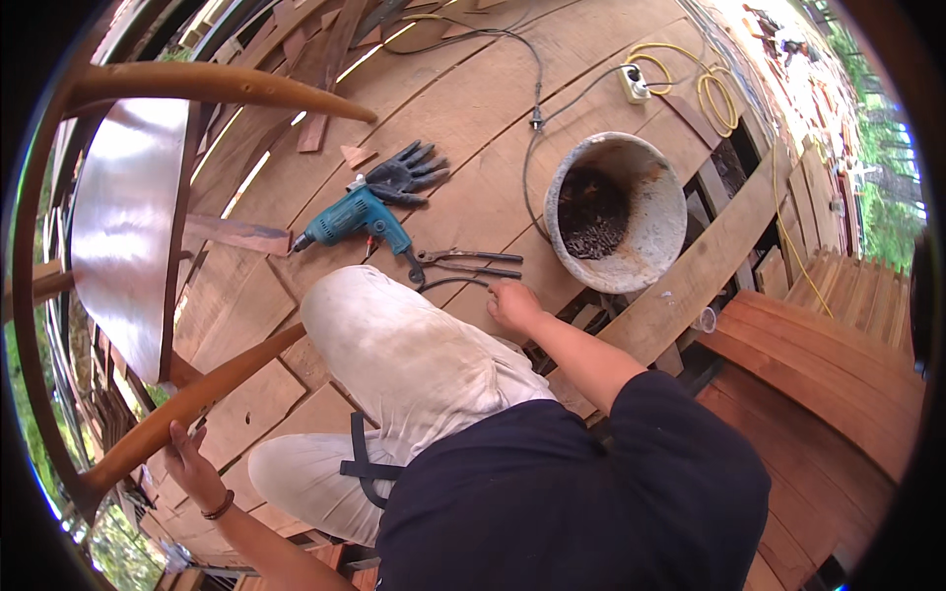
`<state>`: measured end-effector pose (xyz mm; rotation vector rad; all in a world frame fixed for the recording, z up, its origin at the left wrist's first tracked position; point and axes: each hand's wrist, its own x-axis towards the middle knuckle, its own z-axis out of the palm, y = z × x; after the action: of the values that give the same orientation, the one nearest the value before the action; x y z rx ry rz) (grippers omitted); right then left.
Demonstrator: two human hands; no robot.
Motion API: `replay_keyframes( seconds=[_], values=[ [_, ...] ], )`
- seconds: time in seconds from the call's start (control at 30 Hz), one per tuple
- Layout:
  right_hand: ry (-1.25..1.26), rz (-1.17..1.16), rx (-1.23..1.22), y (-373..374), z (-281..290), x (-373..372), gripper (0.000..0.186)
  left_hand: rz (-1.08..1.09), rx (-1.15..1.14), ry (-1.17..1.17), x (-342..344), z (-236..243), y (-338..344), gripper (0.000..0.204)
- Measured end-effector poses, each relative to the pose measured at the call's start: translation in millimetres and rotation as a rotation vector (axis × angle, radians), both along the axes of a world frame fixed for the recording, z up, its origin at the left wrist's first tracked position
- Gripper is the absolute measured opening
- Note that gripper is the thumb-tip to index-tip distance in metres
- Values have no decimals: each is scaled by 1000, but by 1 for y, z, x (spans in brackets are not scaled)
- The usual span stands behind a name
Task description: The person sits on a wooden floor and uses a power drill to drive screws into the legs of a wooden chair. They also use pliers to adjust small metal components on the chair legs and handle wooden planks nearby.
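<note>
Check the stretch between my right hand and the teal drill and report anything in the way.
The pincers lie between the right hand and the drill, handles toward the hand. A black cord curves there too; whether the hand touches it is unclear.

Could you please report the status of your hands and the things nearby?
Left hand at wooden leg. Right hand by pincers, grip unclear. Drill left of pincers, bucket right.

I can read no lettering, number or sign on anything around me (even the teal drill's (pixel 357 215) casing shows me no words I can make out).
</note>
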<state>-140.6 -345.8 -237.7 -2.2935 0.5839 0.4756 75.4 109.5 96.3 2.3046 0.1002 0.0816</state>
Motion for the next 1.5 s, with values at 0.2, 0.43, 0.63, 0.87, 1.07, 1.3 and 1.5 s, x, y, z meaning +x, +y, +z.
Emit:
replay_keyframes(
  seconds=[0.2,0.43,0.63,0.87,1.07,1.3,1.5],
  values=[
    [-158,-64,87,-6,26,1,30,8,31,6,3,8,-18,58],
    [-734,-374,-10,-89,134,10,14,56,53,5,0,12,-26,58],
    [-356,-693,-219,-240,72,-22,19,6,77,28,5,14,-26,55],
    [-36,-458,-218,-285,29,-25,19,34,122,61,3,16,-29,57],
    [76,-349,-180,-289,-6,-30,17,39,112,68,2,19,-36,59],
    [51,-299,-172,-283,-15,-22,17,71,119,87,3,18,-32,60],
    [282,41,-224,-275,3,-4,15,86,126,97,1,21,-37,60]
  ],
)
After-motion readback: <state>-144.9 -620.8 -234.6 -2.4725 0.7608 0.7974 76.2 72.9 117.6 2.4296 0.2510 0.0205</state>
